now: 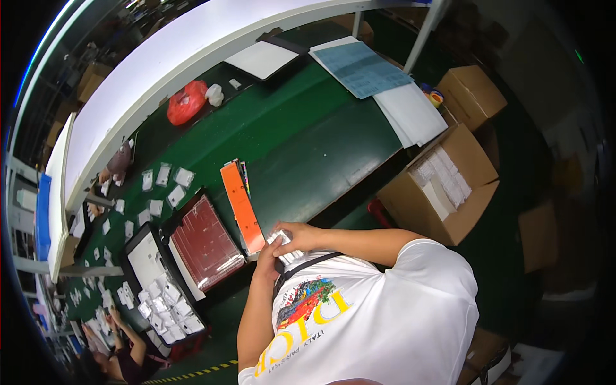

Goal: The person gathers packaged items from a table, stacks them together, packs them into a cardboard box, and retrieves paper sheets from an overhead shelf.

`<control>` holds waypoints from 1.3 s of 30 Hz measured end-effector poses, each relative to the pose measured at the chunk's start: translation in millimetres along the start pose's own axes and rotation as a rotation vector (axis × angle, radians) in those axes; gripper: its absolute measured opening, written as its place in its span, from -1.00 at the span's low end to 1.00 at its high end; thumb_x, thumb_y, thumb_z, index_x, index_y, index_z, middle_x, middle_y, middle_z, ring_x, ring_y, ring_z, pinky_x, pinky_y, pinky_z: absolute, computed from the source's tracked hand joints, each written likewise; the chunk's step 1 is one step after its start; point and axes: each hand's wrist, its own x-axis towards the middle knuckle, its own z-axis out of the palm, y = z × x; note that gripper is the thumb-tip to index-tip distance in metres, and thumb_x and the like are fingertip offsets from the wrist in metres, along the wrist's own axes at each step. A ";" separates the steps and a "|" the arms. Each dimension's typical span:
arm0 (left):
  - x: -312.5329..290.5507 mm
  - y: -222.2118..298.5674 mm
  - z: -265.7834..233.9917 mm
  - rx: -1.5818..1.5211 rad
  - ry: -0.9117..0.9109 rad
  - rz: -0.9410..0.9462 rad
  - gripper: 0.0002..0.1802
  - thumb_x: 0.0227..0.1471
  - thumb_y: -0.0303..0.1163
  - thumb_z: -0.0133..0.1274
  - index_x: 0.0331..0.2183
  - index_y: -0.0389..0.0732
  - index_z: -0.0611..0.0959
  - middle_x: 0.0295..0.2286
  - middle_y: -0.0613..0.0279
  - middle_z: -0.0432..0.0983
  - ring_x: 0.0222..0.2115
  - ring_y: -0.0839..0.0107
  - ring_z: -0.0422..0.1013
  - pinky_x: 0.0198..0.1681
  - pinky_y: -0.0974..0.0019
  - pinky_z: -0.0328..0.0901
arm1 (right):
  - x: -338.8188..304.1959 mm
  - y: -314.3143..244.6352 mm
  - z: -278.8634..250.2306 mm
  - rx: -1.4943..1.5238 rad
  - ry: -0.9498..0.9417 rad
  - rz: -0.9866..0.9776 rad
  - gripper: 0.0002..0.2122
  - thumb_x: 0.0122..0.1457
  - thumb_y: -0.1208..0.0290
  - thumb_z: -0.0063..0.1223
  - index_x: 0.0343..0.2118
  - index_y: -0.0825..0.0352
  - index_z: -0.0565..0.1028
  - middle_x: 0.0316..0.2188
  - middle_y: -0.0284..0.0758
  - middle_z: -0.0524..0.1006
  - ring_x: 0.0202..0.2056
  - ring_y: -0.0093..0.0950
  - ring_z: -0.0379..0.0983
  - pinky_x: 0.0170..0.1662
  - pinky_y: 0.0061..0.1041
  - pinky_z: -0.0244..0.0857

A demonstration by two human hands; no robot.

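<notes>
Both my hands meet at the near edge of the green table, close to my white printed T-shirt. My left hand grips a small stack of clear packets from below. My right hand closes over the top of the same stack. Just left of my hands lies a long orange flat box, with a red tray beside it.
A black tray of small white packets lies farther left, and loose packets are scattered on the table. Open cardboard boxes stand to the right. A red bag and a blue sheet lie at the far side. A co-worker's hands work at lower left.
</notes>
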 end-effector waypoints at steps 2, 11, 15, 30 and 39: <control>-1.7 3.5 4.4 -0.086 -0.099 0.037 -0.25 0.06 -0.34 0.17 0.24 -0.07 0.26 0.04 0.13 0.37 0.01 0.25 0.38 0.05 0.17 0.34 | 5.7 1.6 5.1 0.047 0.043 -0.130 -0.28 -0.05 -0.01 0.36 0.09 0.36 0.37 0.00 -0.07 0.47 0.05 -0.23 0.41 0.11 -0.35 0.26; -7.5 16.4 5.3 0.040 -0.143 0.053 -0.28 0.04 -0.28 0.20 0.20 -0.11 0.32 0.01 0.18 0.38 0.02 0.36 0.34 0.04 0.30 0.30 | 1.8 1.4 26.9 -0.200 0.201 -0.162 -0.31 0.00 -0.05 0.30 0.13 0.22 0.33 0.04 0.01 0.39 0.08 -0.06 0.32 0.15 -0.24 0.21; -13.6 22.6 9.4 0.017 -0.109 -0.025 -0.36 0.03 -0.27 0.22 0.12 -0.15 0.40 -0.07 0.20 0.45 -0.04 0.33 0.41 0.01 0.26 0.33 | -6.9 -24.6 24.3 -0.350 0.189 -0.119 -0.32 0.05 -0.07 0.22 0.14 0.22 0.29 0.07 -0.01 0.35 0.13 -0.04 0.27 0.17 -0.19 0.20; 6.9 34.5 -17.6 -0.199 -0.098 0.079 -0.54 0.07 -0.25 0.19 -0.02 -0.19 0.50 -0.21 0.15 0.56 -0.26 0.26 0.56 -0.15 0.14 0.45 | 12.4 -48.8 -33.5 -0.692 -0.093 -0.363 0.16 -0.24 -0.04 0.45 0.35 0.37 -0.08 0.29 0.10 0.03 0.29 0.02 0.02 0.32 -0.21 0.00; -30.8 66.3 -22.7 -0.320 -0.100 0.224 -0.43 0.12 -0.22 0.13 0.10 -0.22 0.40 -0.07 0.10 0.51 -0.08 0.24 0.50 0.00 0.12 0.41 | 63.4 -81.0 -10.8 -0.474 -0.209 -0.466 0.23 -0.31 0.19 0.52 0.37 0.29 -0.17 0.21 0.00 0.21 0.21 -0.02 0.20 0.21 -0.21 0.16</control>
